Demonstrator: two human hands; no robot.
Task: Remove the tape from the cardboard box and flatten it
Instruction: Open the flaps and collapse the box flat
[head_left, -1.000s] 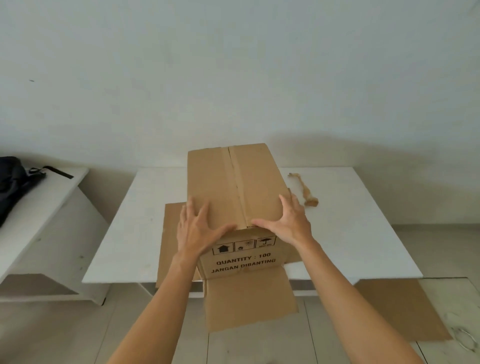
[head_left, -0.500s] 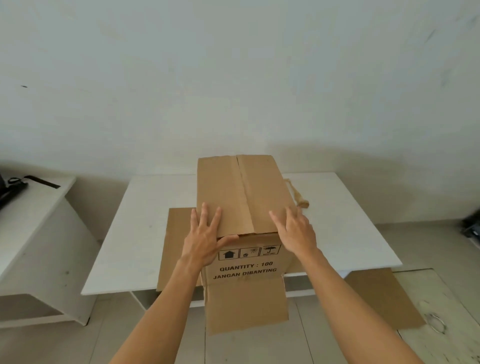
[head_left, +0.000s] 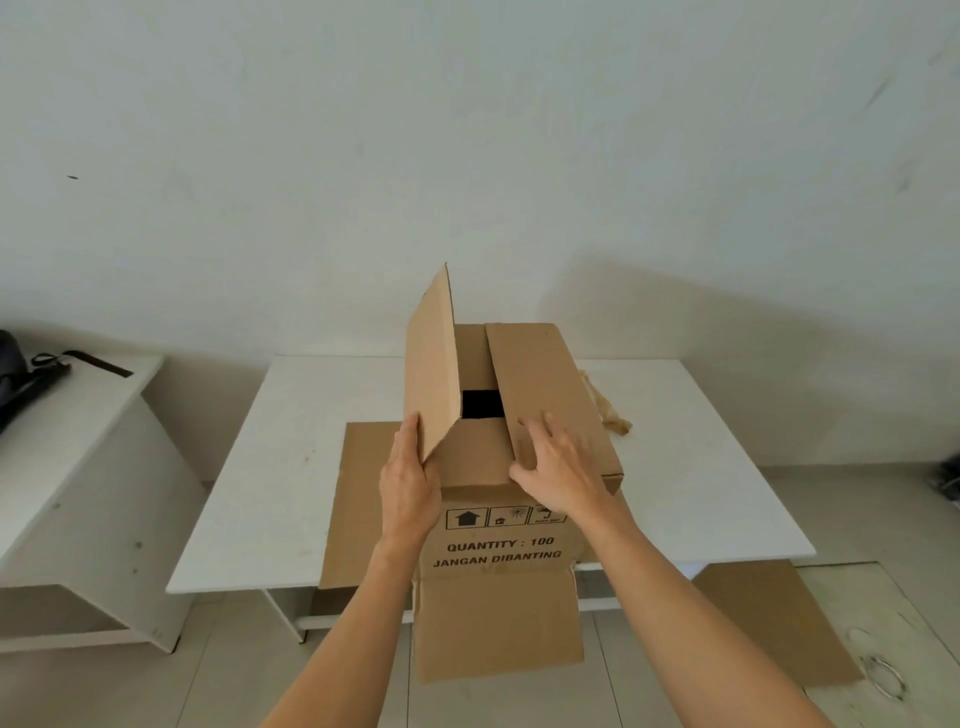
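A brown cardboard box (head_left: 498, 540) printed "QUANTITY : 100" stands on the white table (head_left: 260, 493). Its bottom flaps splay out over the table and its front edge. My left hand (head_left: 410, 483) grips the near corner of the left top flap (head_left: 431, 374), which stands nearly upright. My right hand (head_left: 558, 467) lies on the right top flap (head_left: 550, 395), fingers over its inner edge; that flap is still flat. A dark gap into the box shows between the flaps. A crumpled strip of brown tape (head_left: 608, 410) lies on the table right of the box.
A second white table (head_left: 67, 431) stands at the left with a black bag (head_left: 21, 379) on it. A flat cardboard sheet (head_left: 774, 623) lies on the tiled floor at lower right. A white wall rises behind the table.
The left top flap has swung up from flat to nearly upright in my left hand, opening a gap. My right hand has shifted to the inner edge of the right flap.
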